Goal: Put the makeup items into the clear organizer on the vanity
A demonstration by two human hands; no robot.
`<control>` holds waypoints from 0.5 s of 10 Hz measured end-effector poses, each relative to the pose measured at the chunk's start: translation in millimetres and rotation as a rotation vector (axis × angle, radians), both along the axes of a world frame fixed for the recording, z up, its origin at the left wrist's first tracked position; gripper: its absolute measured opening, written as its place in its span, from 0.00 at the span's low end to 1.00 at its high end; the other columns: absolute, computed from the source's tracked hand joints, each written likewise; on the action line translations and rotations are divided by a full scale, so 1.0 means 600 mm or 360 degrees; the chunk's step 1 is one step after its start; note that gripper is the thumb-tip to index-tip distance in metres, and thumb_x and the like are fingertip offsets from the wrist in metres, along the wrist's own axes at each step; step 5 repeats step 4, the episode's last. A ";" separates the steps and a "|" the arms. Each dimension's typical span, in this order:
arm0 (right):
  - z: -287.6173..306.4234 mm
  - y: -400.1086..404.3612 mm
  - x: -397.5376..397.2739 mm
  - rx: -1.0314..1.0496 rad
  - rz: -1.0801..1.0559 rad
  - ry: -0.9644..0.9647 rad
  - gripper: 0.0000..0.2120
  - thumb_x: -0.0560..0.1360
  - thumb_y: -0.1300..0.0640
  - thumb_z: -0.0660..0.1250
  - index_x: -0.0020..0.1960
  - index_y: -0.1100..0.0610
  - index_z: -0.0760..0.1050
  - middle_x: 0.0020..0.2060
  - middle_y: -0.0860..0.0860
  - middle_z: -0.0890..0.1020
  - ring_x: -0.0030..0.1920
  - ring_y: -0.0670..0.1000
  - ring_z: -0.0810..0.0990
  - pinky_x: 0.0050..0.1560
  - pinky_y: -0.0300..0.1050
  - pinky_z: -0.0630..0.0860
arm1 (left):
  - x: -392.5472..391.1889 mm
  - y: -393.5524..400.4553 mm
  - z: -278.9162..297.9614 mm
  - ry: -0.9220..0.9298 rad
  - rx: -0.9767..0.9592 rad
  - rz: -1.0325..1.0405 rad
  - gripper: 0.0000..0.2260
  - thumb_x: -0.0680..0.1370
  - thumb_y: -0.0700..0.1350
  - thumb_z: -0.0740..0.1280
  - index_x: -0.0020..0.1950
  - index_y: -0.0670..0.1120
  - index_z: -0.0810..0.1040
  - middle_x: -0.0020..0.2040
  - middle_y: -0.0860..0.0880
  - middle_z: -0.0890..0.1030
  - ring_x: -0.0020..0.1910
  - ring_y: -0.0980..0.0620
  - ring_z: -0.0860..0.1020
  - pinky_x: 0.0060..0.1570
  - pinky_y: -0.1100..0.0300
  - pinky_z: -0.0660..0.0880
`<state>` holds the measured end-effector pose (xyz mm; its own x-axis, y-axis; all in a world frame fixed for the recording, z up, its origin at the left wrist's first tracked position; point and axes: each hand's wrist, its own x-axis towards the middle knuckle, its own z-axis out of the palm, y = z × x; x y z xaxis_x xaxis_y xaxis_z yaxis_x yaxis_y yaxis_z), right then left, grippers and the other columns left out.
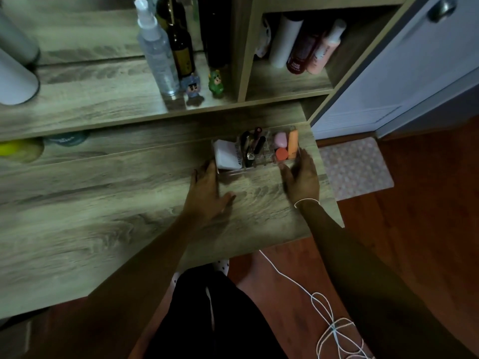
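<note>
Organizer (261, 170) full, between hands

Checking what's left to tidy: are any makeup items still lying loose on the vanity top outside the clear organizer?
No, the vanity top around the clear organizer shows only bare wood and both hands.

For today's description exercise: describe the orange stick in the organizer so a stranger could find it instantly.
Find the clear organizer at the vanity's right end, between the hands. In its rightmost compartment lies the orange stick, beside a pink sponge. It alone is long, straight and orange.
</note>
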<state>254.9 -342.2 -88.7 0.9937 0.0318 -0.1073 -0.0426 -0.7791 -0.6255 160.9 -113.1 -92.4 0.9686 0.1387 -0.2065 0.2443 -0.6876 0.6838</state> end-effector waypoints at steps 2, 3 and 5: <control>0.000 0.008 -0.061 -0.0084 -0.0130 0.0005 0.30 0.79 0.46 0.59 0.74 0.62 0.58 0.73 0.61 0.65 0.75 0.59 0.60 0.75 0.59 0.59 | -0.018 0.005 0.015 0.0107 0.0096 -0.0063 0.37 0.75 0.53 0.68 0.76 0.43 0.51 0.76 0.42 0.59 0.74 0.41 0.58 0.73 0.41 0.58; -0.003 0.013 -0.093 -0.0175 -0.0131 0.0003 0.29 0.80 0.46 0.57 0.75 0.62 0.57 0.74 0.61 0.64 0.76 0.59 0.58 0.76 0.57 0.55 | -0.031 0.010 0.018 0.0152 0.0138 -0.0138 0.36 0.77 0.51 0.65 0.77 0.41 0.47 0.78 0.40 0.55 0.75 0.38 0.55 0.73 0.41 0.57; 0.004 0.023 -0.121 -0.0227 -0.0163 0.0047 0.29 0.81 0.46 0.56 0.74 0.63 0.58 0.74 0.60 0.65 0.76 0.58 0.58 0.76 0.57 0.55 | -0.038 0.014 0.025 0.0117 0.0216 -0.0213 0.33 0.79 0.47 0.62 0.76 0.38 0.48 0.77 0.38 0.55 0.75 0.38 0.55 0.74 0.42 0.57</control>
